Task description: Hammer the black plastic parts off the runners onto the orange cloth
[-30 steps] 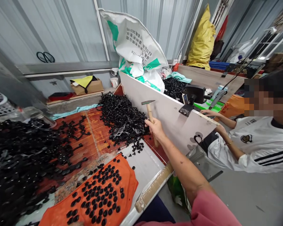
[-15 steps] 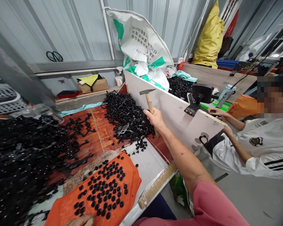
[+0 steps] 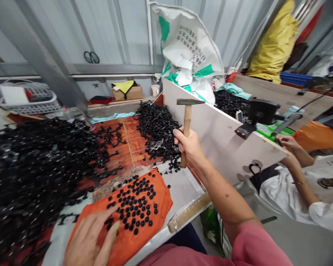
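Note:
My right hand (image 3: 191, 145) is wrapped round the wooden handle of a hammer (image 3: 187, 122), which stands upright with its metal head on top. It is raised in front of the partition board. My left hand (image 3: 93, 236), slightly blurred, reaches over an orange cloth (image 3: 158, 207), its thumb and fingers apart. Its fingertips come close to the small black round button-like pieces (image 3: 135, 203) spread over the cloth. Whether they touch one I cannot tell.
A large heap of black plastic parts (image 3: 39, 162) covers the left; a smaller pile (image 3: 158, 127) lies behind the hammer. A pale partition board (image 3: 211, 136) runs along the right. Beyond it, a co-worker's hands (image 3: 290, 147) are near a green tray (image 3: 285, 129). A cardboard tube (image 3: 188, 212) edges the table.
My left hand has come further into view, moving up over the orange cloth. My right hand still grips the hammer, now more upright. The whole view has shifted left.

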{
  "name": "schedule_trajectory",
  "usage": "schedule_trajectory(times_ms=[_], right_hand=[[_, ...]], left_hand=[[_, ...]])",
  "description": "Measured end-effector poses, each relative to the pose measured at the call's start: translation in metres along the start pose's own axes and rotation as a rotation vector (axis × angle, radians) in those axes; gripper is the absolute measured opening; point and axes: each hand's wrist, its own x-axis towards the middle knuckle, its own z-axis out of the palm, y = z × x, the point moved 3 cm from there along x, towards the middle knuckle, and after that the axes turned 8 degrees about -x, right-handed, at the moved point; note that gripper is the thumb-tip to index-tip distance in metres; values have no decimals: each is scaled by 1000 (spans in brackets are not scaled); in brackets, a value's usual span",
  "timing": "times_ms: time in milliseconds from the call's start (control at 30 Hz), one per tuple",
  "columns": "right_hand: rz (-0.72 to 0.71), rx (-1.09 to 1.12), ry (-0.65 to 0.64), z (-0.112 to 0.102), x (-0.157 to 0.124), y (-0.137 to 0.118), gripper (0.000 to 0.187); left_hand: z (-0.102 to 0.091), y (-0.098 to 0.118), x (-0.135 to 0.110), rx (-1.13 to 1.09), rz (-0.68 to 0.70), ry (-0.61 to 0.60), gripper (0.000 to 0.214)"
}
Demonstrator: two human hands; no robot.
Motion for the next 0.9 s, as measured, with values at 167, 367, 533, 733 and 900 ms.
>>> schedule_trajectory(times_ms=[167,367,533,733,900], right_hand=[[220,578,-355,39,-63,-17,48],[346,745,-413,76,-122,-14,44],[383,652,-524,89,-148,-9,39],[360,295,-596,59,-159,22,52],[374,-26,-460,19,-171,82,48]], left_hand=[[-11,40,61,103,126,113,37],[15,63,83,23,-9,60,26],[13,48,55,-213,-189,31,27],[-39,-19,-10,-260,-585,-72,40],[-42,-40,-51,-78,-644,-299,40]])
